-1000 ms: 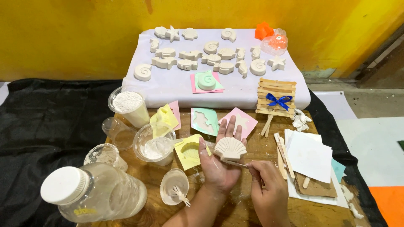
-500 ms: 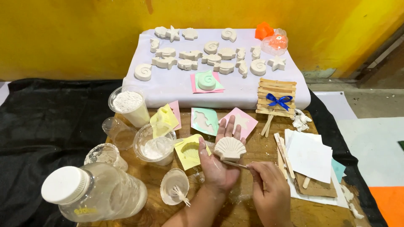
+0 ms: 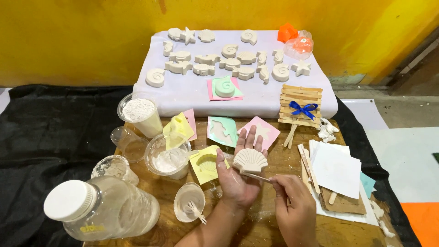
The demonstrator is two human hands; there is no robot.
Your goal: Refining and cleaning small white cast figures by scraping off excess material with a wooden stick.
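— Yellow wall behind, wooden tabletop (image 3: 274, 219) on black cloth (image 3: 50, 137); looking down from the head camera. Seeing what, nearest the fingers?

— Cradling a white plaster scallop shell (image 3: 249, 160) on the left hand (image 3: 238, 176), palm up, fingers spread open and flat beneath it, probably to support the fragile cast without squeezing. Resting at the base of those fingers, ribs facing up.

— And the right hand (image 3: 295, 208)?

— Pinching a thin stick (image 3: 256, 176), fingers closed around it, tip touching the lower edge of the shell; looking like trimming or scraping that rim.

— Beside the left thumb?

— Lying just left of it, a yellow shell mould (image 3: 206, 163); further left, a cup of white powder (image 3: 168, 158) and a small dish with a stirrer (image 3: 189, 202), kept within easy reach. Big plastic jar (image 3: 100, 212) standing well apart at the lower left.

— Beyond the fingertips?

— Sitting just past them, a teal mould (image 3: 222, 130) and a pink mould (image 3: 264, 130); further on, finished white casts (image 3: 228, 61) spread apart on a white cloth (image 3: 192, 93), seemingly for drying. Right of the stick hand, white paper sheets (image 3: 336, 169) and a wooden-stick easel with a blue bow (image 3: 301, 107).
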